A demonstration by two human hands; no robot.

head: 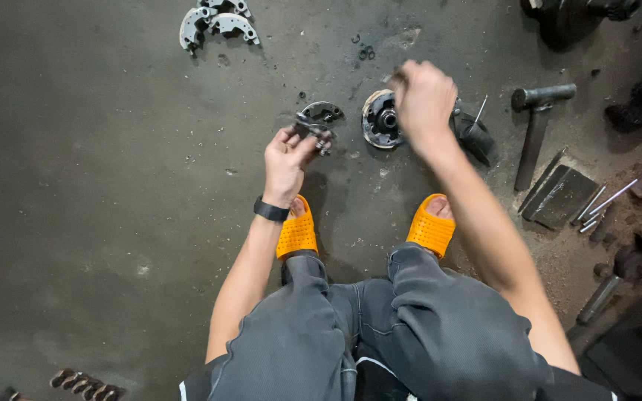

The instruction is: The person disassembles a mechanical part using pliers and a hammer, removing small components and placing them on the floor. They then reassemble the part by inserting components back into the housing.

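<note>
I crouch over a dark, oily concrete floor in orange sandals. My left hand (287,157), with a black band on the wrist, pinches a small metal part with a spring (315,129) just above the floor. My right hand (423,96) is blurred and rests closed over the right side of a round metal hub (379,119) lying on the floor; what its fingers grip is hidden. A curved metal shoe (322,111) lies beside the small part, just beyond my left fingers.
Grey curved shoe pieces (213,22) lie far left at the top. A hammer (535,122) lies right of the hub, with a flat dark plate (561,196) and thin metal rods (602,204) beyond it. A black cup-shaped part (477,138) sits by my right wrist.
</note>
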